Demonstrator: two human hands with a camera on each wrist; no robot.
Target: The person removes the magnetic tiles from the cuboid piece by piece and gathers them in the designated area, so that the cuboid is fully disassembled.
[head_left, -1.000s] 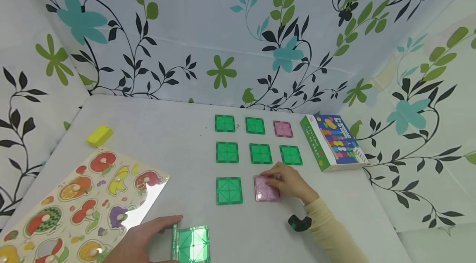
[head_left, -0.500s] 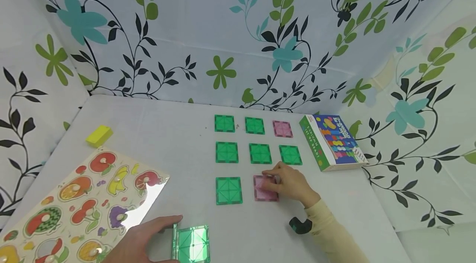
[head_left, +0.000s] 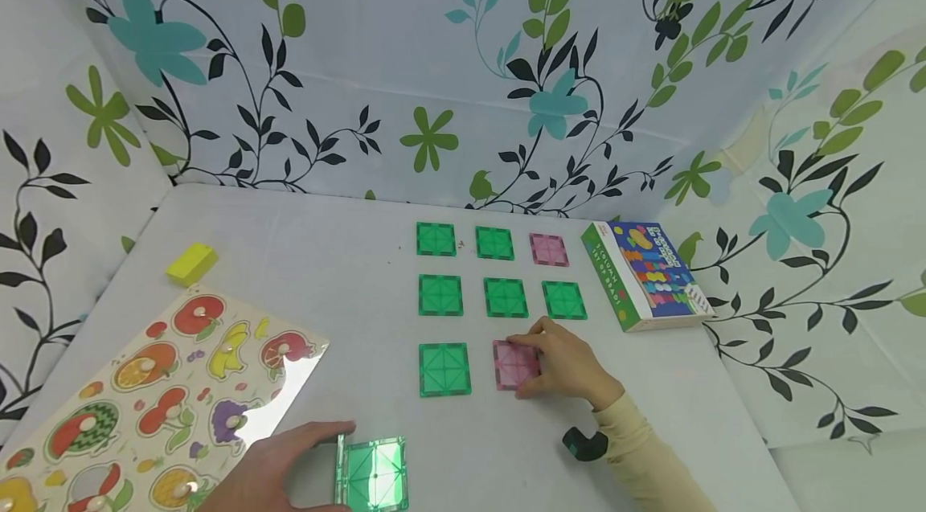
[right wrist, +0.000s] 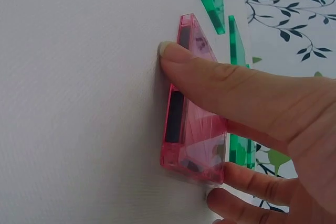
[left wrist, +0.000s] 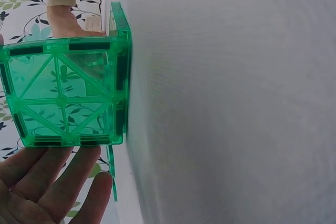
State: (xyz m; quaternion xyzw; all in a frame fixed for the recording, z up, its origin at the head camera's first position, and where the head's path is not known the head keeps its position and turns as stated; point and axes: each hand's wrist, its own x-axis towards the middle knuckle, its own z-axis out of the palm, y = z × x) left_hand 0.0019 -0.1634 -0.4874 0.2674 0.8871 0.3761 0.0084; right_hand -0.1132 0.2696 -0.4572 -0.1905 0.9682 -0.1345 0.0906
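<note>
My right hand (head_left: 573,363) holds a pink magnetic tile (head_left: 515,371) flat on the table, fingers at its far edge. In the right wrist view the thumb (right wrist: 194,69) presses the tile's near edge, where dark magnets show. At the lower left, my left hand (head_left: 264,468) grips an upright green magnetic tile (left wrist: 63,93) by opposite edges. It stands along the side of a flat green tile (head_left: 378,476). Left of the pink tile lies another green tile (head_left: 444,370). Behind are rows of tiles, all green except a pink one (head_left: 548,250) at the far right.
A fruit peg puzzle board (head_left: 174,399) lies at the left, partly behind my left hand, with a yellow block (head_left: 191,264) beyond it. A colourful game box (head_left: 647,275) sits at the back right. Patterned fabric (head_left: 347,70) borders the white table.
My right thumb has moved off the face of the pink tile to its near edge, and the fingers have spread wider. The left hand and its green tile stay still.
</note>
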